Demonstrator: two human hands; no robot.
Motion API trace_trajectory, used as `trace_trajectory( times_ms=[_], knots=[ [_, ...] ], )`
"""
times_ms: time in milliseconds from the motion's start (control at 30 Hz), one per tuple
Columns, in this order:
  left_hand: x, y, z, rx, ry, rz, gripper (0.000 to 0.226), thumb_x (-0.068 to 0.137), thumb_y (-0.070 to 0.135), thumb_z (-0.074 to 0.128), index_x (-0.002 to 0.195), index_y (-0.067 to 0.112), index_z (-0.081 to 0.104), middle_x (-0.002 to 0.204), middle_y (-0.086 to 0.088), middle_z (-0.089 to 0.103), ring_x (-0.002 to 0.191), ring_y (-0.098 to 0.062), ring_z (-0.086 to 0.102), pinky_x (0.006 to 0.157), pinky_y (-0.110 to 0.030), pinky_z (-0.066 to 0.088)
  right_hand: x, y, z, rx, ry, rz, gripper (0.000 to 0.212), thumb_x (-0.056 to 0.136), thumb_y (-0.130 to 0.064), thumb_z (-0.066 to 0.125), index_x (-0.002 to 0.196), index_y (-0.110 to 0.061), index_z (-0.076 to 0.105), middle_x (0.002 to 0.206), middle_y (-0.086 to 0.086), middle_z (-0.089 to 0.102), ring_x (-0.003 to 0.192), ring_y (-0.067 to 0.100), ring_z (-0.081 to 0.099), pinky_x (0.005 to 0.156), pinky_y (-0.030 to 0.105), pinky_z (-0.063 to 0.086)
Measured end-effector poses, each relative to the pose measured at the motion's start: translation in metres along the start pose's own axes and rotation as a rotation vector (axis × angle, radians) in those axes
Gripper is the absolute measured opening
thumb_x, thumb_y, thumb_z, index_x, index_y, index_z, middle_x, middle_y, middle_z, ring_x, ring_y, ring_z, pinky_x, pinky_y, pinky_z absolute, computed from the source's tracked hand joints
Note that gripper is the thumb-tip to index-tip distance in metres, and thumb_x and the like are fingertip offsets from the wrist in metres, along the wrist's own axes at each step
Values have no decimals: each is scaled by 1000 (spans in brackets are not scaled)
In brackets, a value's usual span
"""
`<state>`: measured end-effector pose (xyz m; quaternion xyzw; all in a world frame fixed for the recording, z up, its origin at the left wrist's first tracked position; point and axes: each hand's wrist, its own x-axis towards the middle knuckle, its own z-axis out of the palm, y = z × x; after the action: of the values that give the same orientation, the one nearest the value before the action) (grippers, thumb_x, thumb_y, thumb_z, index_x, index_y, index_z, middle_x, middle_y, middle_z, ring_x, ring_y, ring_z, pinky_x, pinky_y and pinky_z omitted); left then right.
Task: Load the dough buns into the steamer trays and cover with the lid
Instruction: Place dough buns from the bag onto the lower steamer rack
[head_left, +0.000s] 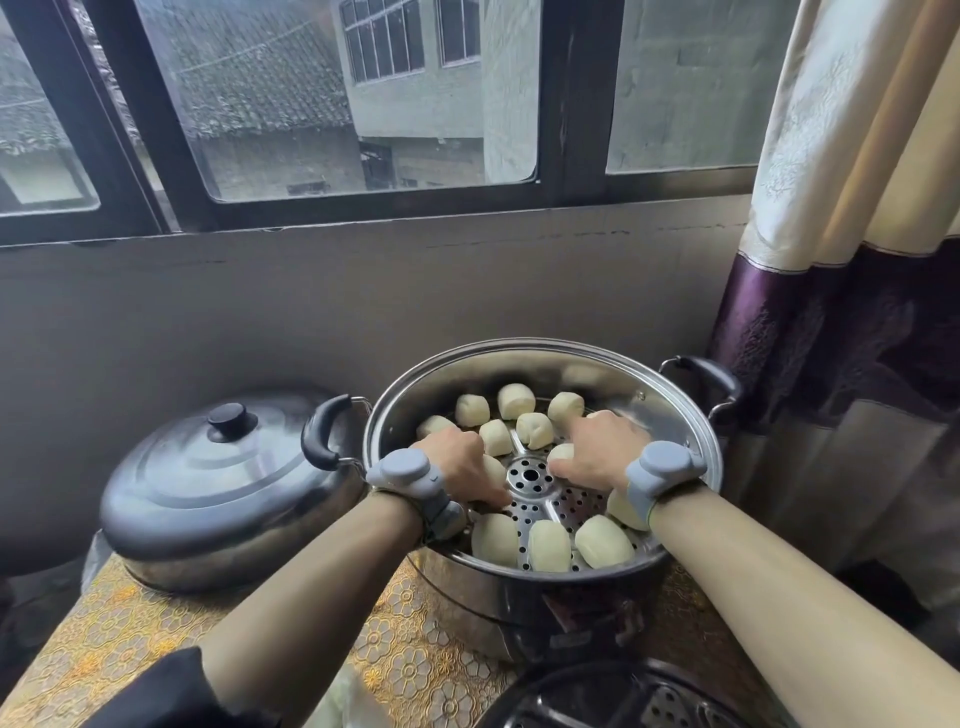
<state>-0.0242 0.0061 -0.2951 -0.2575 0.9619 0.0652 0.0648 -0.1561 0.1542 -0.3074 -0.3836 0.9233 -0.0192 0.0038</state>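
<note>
Lid (218, 467) of dark metal, black knob up, sits on a pot at nine o'clock from the steamer tray (680, 415), its rim just beside the tray's left black handle (324, 434). Both stand on a gold flower-patterned cloth (130, 623). The left hand (457, 462) reaches into the tray at its eight o'clock side, fingers curled down around a dough bun (493, 470) (mostly hidden under the knuckles). Pale dough buns (535, 430) cluster from ten to one o'clock on the perforated plate, and three more lie along the near edge at six o'clock. The right hand (602, 452) is inside at three o'clock, fingers bent and closed on another bun (561, 453) near the plate's centre hole. Each wrist wears a grey band device. At five o'clock, bottom edge, part of a second tray (623, 696) shows.
</note>
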Motion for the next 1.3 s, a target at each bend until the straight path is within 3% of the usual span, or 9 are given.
trace_trajectory(
  times_ms=[133, 233, 333, 467, 633, 833, 1000, 1167, 1300],
  knots=[
    [-2, -1, -1, 24, -15, 33, 71, 63, 73, 68, 106, 16, 66, 102, -3, 66, 91, -22, 64, 74, -32, 55, -2, -2, -2, 6, -2, 1, 37, 75, -52, 56, 88, -18, 64, 92, 4, 66, 86, 27, 61, 62, 32, 41],
    [-10, 1, -7, 11, 33, 47, 74, 68, 73, 65, 116, 17, 60, 113, -5, 59, 98, -24, 61, 81, -37, 55, -10, -4, -14, 19, -16, 11, 38, 80, -48, 57, 101, -16, 61, 100, 7, 67, 83, 27, 58, 65, 32, 42],
    [-24, -7, -24, -104, 161, 46, 67, 77, 65, 61, 129, 24, 47, 126, -5, 49, 113, -28, 54, 94, -43, 48, -20, -8, -36, 30, 32, 28, 31, 90, -34, 52, 114, -16, 54, 114, 12, 63, 102, 35, 60, 75, 36, 44],
    [-58, -34, -56, -226, 325, 37, 55, 84, 52, 53, 133, 28, 43, 128, -6, 46, 117, -28, 54, 99, -44, 46, -34, -17, -66, 76, 117, 31, 25, 90, -23, 47, 114, -16, 52, 114, 15, 63, 103, 38, 60, 85, 41, 51],
    [-123, -94, -71, -298, 397, -48, 55, 84, 45, 59, 134, 29, 43, 130, -3, 45, 117, -25, 55, 100, -37, 45, -67, -69, -104, 168, 196, -70, 27, 85, -27, 48, 110, -21, 54, 108, 10, 68, 100, 34, 62, 87, 43, 53],
    [-204, -164, -50, -316, 288, -138, 49, 87, 39, 63, 130, 20, 52, 125, -5, 58, 115, -21, 56, 98, -29, 42, -110, -157, -101, 257, 180, -274, 24, 82, -39, 52, 103, -29, 58, 98, 0, 71, 95, 28, 65, 83, 37, 52],
    [-272, -211, -5, -258, 53, -207, 21, 82, 33, 66, 96, 18, 71, 97, 3, 73, 92, -16, 67, 82, -28, 51, -158, -232, -56, 296, -42, -479, 21, 84, -34, 63, 104, -25, 65, 96, -3, 73, 90, 19, 67, 84, 34, 55],
    [-312, -237, 48, -275, -163, -312, 27, 80, 20, 70, 107, 22, 71, 102, 3, 71, 96, -14, 64, 78, -21, 46, -195, -287, 2, 164, -296, -597, 30, 84, -34, 66, 112, -23, 65, 109, -1, 72, 102, 21, 64, 86, 29, 50],
    [-330, -248, 81, -167, -247, -357, 44, 77, 12, 69, 118, 27, 67, 117, 1, 66, 106, -17, 62, 81, -24, 48, -214, -318, 41, 77, -328, -638, 43, 84, -43, 65, 122, -23, 60, 121, 4, 65, 113, 28, 59, 93, 37, 49]
  ],
)
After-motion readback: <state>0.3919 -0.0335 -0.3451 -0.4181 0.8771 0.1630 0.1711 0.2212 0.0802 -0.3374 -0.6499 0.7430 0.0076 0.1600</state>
